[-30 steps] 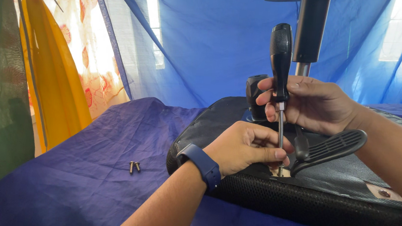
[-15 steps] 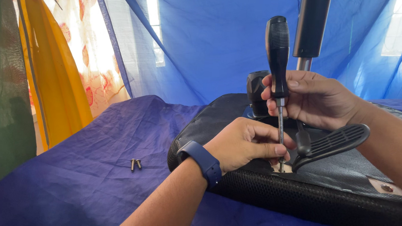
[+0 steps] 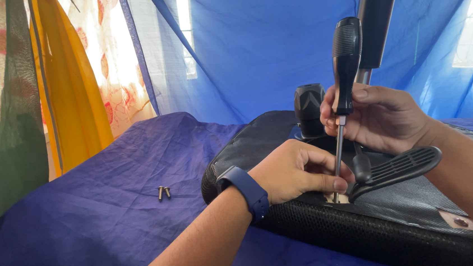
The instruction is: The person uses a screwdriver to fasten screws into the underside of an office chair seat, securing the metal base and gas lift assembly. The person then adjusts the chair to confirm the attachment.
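Blue netting hung behind a blue sheet [image 3: 133, 158] bearing an upturned black chair seat [image 3: 409, 231]. The right hand [image 3: 384, 116] gripped an upright screwdriver [image 3: 344, 74]; the left hand [image 3: 301, 172] pinched its shaft. Two screws [image 3: 164, 192] lay apart.

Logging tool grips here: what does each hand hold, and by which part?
The right hand grips the screwdriver at the handle's lower end. The left hand pinches its metal shaft near the tip.
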